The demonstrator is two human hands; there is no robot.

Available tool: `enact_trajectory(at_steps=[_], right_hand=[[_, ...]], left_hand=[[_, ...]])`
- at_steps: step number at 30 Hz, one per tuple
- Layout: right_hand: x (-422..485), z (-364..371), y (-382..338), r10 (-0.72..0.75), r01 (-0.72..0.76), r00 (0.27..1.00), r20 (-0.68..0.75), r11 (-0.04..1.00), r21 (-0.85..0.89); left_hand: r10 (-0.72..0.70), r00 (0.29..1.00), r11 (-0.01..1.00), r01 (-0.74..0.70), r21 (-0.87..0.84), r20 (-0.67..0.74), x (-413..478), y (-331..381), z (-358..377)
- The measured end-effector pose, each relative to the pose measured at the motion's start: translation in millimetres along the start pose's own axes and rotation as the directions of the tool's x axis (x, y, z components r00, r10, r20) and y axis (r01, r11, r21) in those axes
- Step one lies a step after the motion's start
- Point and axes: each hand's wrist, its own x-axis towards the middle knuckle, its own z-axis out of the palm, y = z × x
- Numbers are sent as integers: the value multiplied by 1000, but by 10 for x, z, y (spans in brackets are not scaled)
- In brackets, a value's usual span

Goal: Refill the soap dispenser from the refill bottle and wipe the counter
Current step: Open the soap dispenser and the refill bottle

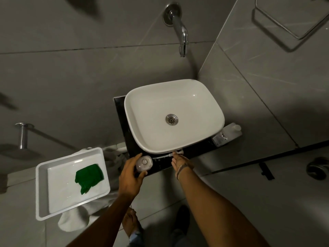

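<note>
Soap dispenser [144, 163] stands upright on the dark desk [195, 150] at 6 o'clock of the sink [204, 104], pump removed; left hand [130, 172] half-closed around its body, thumb and fingers touching the sides, while the right hand [180, 162] pinches the pump [175, 153], laid flat just below the sink rim. Refill bottle [227, 133] lies on its side at 4 o'clock of the sink, well apart; green cloth [89, 177] sits in the white tray [42, 193] at 8 o'clock. Judgement: dispenser is light, rigid plastic, likely slick with soap and tippy, so grip mid-body; refill bottle probably heavier, best taken around its waist.
</note>
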Motion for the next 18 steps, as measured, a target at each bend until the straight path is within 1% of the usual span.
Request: enact_trajectory(at_steps=[1,2,5,8,10,11,12,13,14,15,16,18], right_hand=[[-61,19,4,1,-1,1000,16,999,41],[-117,22,9,-21,21,1000,3,999,48],[-132,-40,11,-57,57,998,4,998,18],[-111,-206,-27,-63,63,998,10,996,-59],[-125,-287,-36,-57,57,998,-19,997,-42],[-139,-315,-39,-51,51,998,-30,998,-23],[-139,-361,-43,-68,68,996,-52,998,-7],[-133,-426,-57,-86,86,994,-73,996,6],[-125,-504,-82,-115,117,989,-93,993,19],[-107,-580,-110,-138,141,984,-111,990,23],[-108,-694,-175,-164,168,977,-137,986,19],[-99,-955,-360,-249,238,945,-212,968,-76]], left_hand=[[-14,1000,1000,14,3,2,1,8,1],[-37,999,999,37,1,2,-2,27,2],[-141,990,988,141,-61,-9,-55,112,5],[-232,971,969,225,-105,-57,-256,145,31],[-307,941,952,305,-36,-141,-486,122,110],[-356,915,932,362,-2,-187,-606,123,182],[-407,888,908,418,7,-215,-718,138,270],[-443,871,891,453,-2,-212,-812,178,377],[-448,877,891,455,-3,-174,-884,235,496],[-421,900,906,424,2,-113,-931,301,609],[-365,930,931,365,9,-41,-940,398,749],[-254,964,967,253,25,74,-843,695,1045]])
